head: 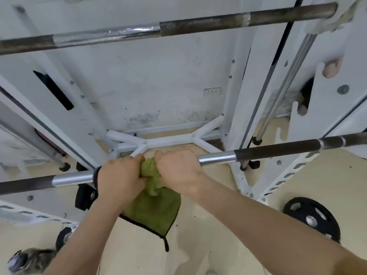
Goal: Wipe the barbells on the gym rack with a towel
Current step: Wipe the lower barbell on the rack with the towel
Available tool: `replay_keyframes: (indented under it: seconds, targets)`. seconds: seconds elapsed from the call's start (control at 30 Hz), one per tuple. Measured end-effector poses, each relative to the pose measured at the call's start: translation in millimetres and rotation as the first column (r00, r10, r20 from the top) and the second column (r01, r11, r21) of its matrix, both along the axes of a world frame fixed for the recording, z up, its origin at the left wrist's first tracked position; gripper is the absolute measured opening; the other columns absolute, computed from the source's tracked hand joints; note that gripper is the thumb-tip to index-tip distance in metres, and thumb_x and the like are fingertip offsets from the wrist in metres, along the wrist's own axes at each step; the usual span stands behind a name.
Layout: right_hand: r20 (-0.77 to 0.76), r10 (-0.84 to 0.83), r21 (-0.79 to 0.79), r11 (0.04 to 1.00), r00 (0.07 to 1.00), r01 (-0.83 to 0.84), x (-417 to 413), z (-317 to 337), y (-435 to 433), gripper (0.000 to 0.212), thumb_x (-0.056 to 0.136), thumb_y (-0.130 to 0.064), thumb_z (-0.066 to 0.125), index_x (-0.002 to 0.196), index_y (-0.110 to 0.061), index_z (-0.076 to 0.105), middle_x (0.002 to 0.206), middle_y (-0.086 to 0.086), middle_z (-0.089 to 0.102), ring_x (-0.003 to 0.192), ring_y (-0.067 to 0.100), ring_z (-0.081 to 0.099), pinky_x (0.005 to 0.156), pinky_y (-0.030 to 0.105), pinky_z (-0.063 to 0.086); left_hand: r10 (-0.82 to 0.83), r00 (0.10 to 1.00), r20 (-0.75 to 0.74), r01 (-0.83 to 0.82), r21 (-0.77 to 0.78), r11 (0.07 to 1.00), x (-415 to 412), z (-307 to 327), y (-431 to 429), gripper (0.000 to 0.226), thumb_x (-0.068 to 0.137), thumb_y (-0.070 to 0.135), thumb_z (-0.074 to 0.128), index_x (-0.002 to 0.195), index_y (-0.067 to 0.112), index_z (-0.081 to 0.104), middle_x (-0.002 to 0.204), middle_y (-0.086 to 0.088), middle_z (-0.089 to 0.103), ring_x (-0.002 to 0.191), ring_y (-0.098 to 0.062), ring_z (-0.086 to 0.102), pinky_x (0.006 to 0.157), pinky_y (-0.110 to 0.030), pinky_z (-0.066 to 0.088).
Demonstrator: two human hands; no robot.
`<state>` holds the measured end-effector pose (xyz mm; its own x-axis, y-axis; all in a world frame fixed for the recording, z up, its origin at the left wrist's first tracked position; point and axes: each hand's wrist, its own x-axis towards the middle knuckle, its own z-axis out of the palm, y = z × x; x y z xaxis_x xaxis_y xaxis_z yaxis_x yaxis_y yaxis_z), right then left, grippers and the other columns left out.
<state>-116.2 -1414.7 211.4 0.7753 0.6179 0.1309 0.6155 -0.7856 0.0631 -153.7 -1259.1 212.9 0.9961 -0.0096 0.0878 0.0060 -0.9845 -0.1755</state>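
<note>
A barbell (218, 156) runs across the white rack at mid height, chrome in the middle with dark knurled stretches toward both ends. A green towel (153, 207) with a black edge is wrapped over its centre and hangs down below it. My left hand (119, 176) and my right hand (178, 169) sit side by side on the bar, both closed around the towel and the bar. A second, rustier barbell (178, 26) lies higher up across the rack.
White rack uprights (241, 96) and chrome guide rods (286, 86) stand to either side. The rack's base frame (164, 140) lies by the wall. A black weight plate (311, 219) rests on the floor at right, and more plates (64, 236) at lower left.
</note>
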Motion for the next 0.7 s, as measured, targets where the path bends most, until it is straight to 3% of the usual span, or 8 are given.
replay_keyframes:
  seconds: [0.1, 0.17, 0.27, 0.37, 0.47, 0.57, 0.63, 0.7]
  targets:
    - [-0.004, -0.004, 0.031, 1.0, 1.0, 0.004, 14, -2, -58, 0.032, 0.083, -0.044, 0.062, 0.091, -0.018, 0.047, 0.074, -0.001, 0.059, 0.058, 0.022, 0.046, 0.052, 0.028, 0.031, -0.059, 0.985, -0.164, 0.051, -0.057, 0.997, 21, 15, -32, 0.022, 0.078, 0.05, 0.051, 0.089, 0.032, 0.057, 0.072, 0.009, 0.058, 0.065, -0.018, 0.052, 0.055, -0.027, 0.037]
    - [0.125, -0.06, 0.021, 0.998, 0.99, 0.058, 15, -6, -112, 0.043, 0.065, -0.05, 0.076, 0.079, -0.018, 0.052, 0.063, 0.0, 0.06, 0.049, 0.022, 0.051, 0.054, 0.028, 0.035, -0.209, 0.963, -0.171, 0.195, -0.097, 0.976, 31, 14, -78, 0.03, 0.08, 0.06, 0.048, 0.09, 0.032, 0.051, 0.076, 0.008, 0.057, 0.07, -0.019, 0.054, 0.058, -0.029, 0.039]
    - [0.181, -0.201, -0.005, 0.979, 0.963, 0.206, 20, -10, -198, 0.042, 0.056, -0.039, 0.085, 0.071, -0.015, 0.054, 0.057, 0.001, 0.056, 0.048, 0.024, 0.056, 0.054, 0.03, 0.039, -0.409, 0.904, -0.125, 0.379, -0.206, 0.902, 51, 6, -166, 0.039, 0.086, 0.058, 0.047, 0.108, 0.025, 0.048, 0.087, 0.003, 0.06, 0.077, -0.024, 0.06, 0.063, -0.035, 0.048]
    - [0.139, -0.353, -0.096, 0.925, 0.925, 0.368, 25, -6, -259, 0.037, 0.057, -0.023, 0.085, 0.071, -0.012, 0.053, 0.059, 0.004, 0.056, 0.053, 0.027, 0.058, 0.059, 0.034, 0.041, -0.57, 0.821, -0.035, 0.553, -0.202, 0.808, 63, 0, -219, 0.039, 0.093, 0.055, 0.042, 0.103, 0.017, 0.045, 0.077, 0.003, 0.054, 0.067, -0.024, 0.06, 0.054, -0.035, 0.048]
    - [0.146, -0.478, -0.123, 0.86, 0.866, 0.495, 26, -4, -258, 0.035, 0.06, -0.019, 0.079, 0.068, -0.017, 0.045, 0.06, 0.002, 0.057, 0.057, 0.026, 0.058, 0.07, 0.036, 0.043, -0.565, 0.825, 0.008, 0.559, -0.155, 0.815, 61, 2, -224, 0.047, 0.095, 0.061, 0.029, 0.11, 0.02, 0.045, 0.082, 0.003, 0.059, 0.066, -0.022, 0.06, 0.053, -0.035, 0.047]
    - [0.094, -0.461, -0.098, 0.878, 0.882, 0.469, 17, 0, -207, 0.013, 0.079, -0.028, 0.061, 0.083, -0.022, 0.05, 0.08, -0.002, 0.063, 0.078, 0.023, 0.061, 0.078, 0.034, 0.038, -0.455, 0.891, -0.004, 0.446, -0.192, 0.874, 47, 2, -202, 0.047, 0.098, 0.057, 0.016, 0.122, 0.027, 0.042, 0.089, 0.004, 0.059, 0.074, -0.022, 0.06, 0.057, -0.035, 0.045]
    - [0.014, -0.348, -0.013, 0.937, 0.937, 0.349, 10, 3, -164, 0.011, 0.083, -0.029, 0.056, 0.09, -0.021, 0.056, 0.083, -0.001, 0.063, 0.079, 0.023, 0.06, 0.07, 0.034, 0.032, -0.366, 0.93, 0.034, 0.365, -0.184, 0.912, 37, 1, -167, 0.054, 0.097, 0.057, 0.007, 0.113, 0.027, 0.049, 0.077, 0.005, 0.057, 0.069, -0.022, 0.06, 0.058, -0.034, 0.048]
    - [-0.07, -0.197, 0.03, 0.979, 0.978, 0.2, 11, 5, -127, 0.016, 0.082, -0.036, 0.056, 0.085, -0.021, 0.058, 0.076, -0.002, 0.06, 0.07, 0.023, 0.057, 0.062, 0.031, 0.03, -0.28, 0.956, 0.088, 0.293, -0.193, 0.937, 25, 0, -125, 0.065, 0.095, 0.059, -0.001, 0.087, 0.025, 0.054, 0.065, 0.004, 0.057, 0.06, -0.025, 0.061, 0.051, -0.034, 0.048]
